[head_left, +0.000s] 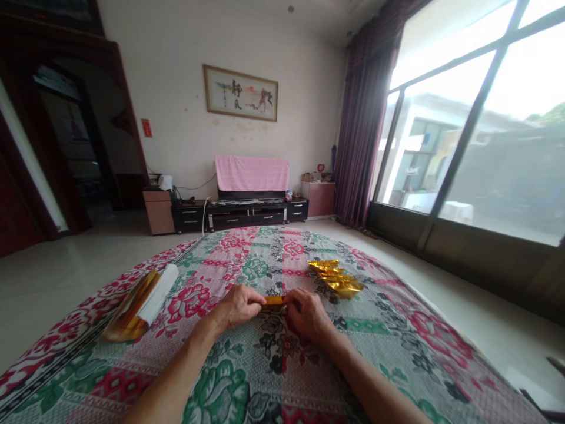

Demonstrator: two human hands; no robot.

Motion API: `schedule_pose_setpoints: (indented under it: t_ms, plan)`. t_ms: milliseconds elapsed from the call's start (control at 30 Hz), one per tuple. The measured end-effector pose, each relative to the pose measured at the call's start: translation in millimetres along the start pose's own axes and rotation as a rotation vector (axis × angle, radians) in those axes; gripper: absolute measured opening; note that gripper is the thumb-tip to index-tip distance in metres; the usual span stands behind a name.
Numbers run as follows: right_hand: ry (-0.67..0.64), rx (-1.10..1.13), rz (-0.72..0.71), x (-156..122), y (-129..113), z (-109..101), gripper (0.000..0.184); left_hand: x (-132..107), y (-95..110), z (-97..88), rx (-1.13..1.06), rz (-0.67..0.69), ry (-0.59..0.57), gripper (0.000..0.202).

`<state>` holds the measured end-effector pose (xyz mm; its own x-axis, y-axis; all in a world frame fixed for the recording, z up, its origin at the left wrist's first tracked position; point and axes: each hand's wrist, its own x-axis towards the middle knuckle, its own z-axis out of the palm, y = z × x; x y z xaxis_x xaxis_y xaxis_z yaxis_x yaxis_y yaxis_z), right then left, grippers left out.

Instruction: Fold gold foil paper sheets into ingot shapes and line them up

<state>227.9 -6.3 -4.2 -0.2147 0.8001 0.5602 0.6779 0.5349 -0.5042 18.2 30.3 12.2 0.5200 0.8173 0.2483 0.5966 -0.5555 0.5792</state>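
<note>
Between my two hands stretches a narrow folded strip of gold foil paper (274,301), held level just above the flowered cloth. My left hand (241,306) pinches its left end between thumb and fingers. At the right end, my right hand (308,312) grips it with curled fingers. To the right and a little farther off lies a row of folded gold foil pieces (338,279), pointed and nested against each other. On the left side sits an opened clear packet of gold foil sheets (136,306), with a white sheet (159,296) along its right side.
A flowered red, green and grey cloth (220,383) covers the round table. Beyond it stands a low black cabinet (247,217) with a pink cloth (252,174) draped over something upright. Large windows (468,118) and a purple curtain (364,129) are on the right; a dark doorway (75,135) is left.
</note>
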Motion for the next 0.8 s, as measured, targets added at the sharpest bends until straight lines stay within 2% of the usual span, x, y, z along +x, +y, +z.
schedule_pose_setpoints:
  t_ms: [200,467,800]
  plan:
    - [0.023,0.007,0.006,1,3,2,0.022,-1,-4,4.0,-0.033,0.12,0.06,0.027]
    - [-0.006,-0.002,0.004,1,3,5,0.021,-3,-5,12.1,-0.055,0.081,0.142,0.024]
    - [-0.008,0.011,0.054,0,-1,4,0.019,-4,-3,14.3,-0.053,0.082,0.167,0.024]
